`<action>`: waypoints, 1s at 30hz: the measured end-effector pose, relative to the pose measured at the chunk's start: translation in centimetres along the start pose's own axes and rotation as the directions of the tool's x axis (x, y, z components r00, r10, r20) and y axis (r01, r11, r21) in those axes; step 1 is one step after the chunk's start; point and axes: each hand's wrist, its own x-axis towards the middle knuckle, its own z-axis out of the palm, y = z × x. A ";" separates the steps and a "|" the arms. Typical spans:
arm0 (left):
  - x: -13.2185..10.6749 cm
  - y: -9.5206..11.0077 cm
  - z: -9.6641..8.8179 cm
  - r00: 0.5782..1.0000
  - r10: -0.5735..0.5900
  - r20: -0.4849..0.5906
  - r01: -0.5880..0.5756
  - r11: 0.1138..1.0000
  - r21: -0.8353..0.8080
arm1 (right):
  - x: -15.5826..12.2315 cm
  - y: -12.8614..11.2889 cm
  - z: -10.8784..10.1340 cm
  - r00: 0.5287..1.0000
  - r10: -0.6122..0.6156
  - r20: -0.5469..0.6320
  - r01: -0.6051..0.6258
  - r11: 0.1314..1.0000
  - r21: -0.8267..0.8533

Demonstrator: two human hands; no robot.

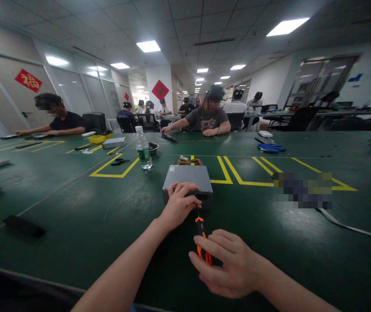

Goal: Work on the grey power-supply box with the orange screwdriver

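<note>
A grey metal computer power supply [188, 173] stands on the green table in front of me, its bundle of coloured wires [188, 161] at the far side. My left hand [182, 200] is curled over its near edge, the thumb and fingertips close to the shaft of a screwdriver [199, 229]. My right hand [227, 262] holds the orange-and-black handle between thumb and fingers. The shaft points away from me at the near face of the power supply. Where the tip meets the case, my left fingers partly hide it.
A water bottle [144, 149] stands beyond the power supply to the left, near a small bowl [153, 148]. Blue gloves [270, 147] lie at the far right. A black object [24, 226] rests at left. People sit across the table [90, 234].
</note>
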 end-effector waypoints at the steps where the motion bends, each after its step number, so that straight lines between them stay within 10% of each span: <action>1: 0.0 0.1 -0.2 1.000 -0.005 0.004 0.005 1.000 -0.003 | 0.0 -0.1 0.0 1.000 -0.007 0.011 0.006 1.000 0.009; 17: 0.2 -0.3 -0.6 0.990 -0.108 -0.089 0.125 0.968 0.219 | 0.0 -0.2 1.2 0.984 0.094 0.153 -0.112 0.987 0.114; 24: 0.2 -0.2 -0.8 0.988 -0.124 -0.092 0.140 0.970 0.200 | -0.6 -0.5 2.2 0.985 0.171 0.015 -0.171 0.977 0.129; 30: 0.3 -0.1 -0.7 0.986 -0.142 -0.083 0.156 0.967 0.201 | 0.1 -0.5 1.6 0.977 0.121 0.176 -0.149 0.976 0.160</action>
